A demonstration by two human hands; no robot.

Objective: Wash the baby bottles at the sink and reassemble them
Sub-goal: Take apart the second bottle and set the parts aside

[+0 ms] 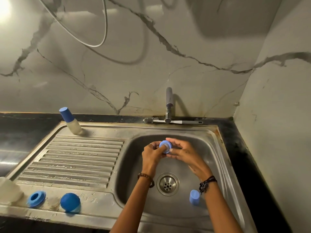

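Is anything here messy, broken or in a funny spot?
Yes. The sink shows rust along its back right rim. A bottle brush lies wedged behind the tap. A blue cap sits down in the basin, apart from the blue ring that both hands hold.

Dim, warm light; a bright glare at top left. The tap (pixel 169 105) throws a shadow rightward on the wall (pixel 218 91). Edges bend; near corners blur.

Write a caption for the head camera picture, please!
Both hands hold a blue bottle ring over the sink.
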